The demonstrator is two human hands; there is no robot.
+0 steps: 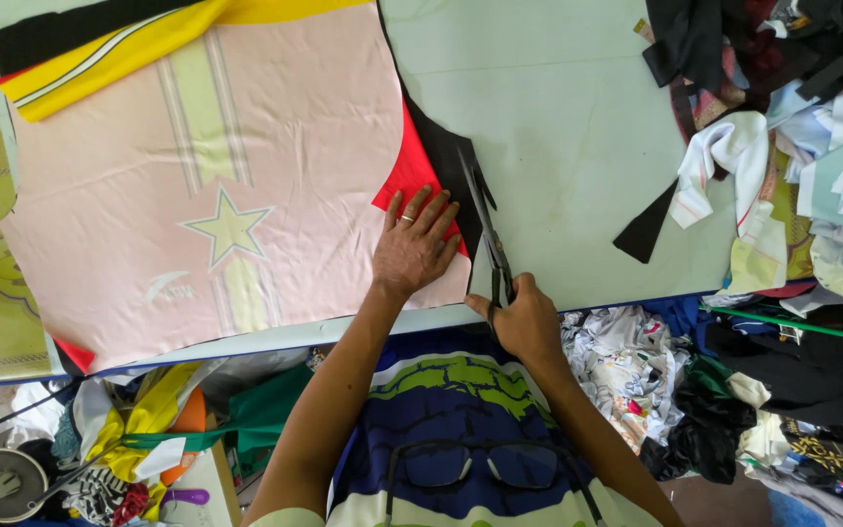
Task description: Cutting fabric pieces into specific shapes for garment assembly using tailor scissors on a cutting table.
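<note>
Cutting is the step in hand: right hand grips black scissors, blades parted along the stacked fabric edge just left of them, left hand pressing flat, fingers spread; next closure likely needs steady layers.

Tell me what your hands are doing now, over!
Left hand flat on pink fabric, pinning it down. Right hand gripping black scissors, blades along the red and black cloth edge. Nothing in the way.
</note>
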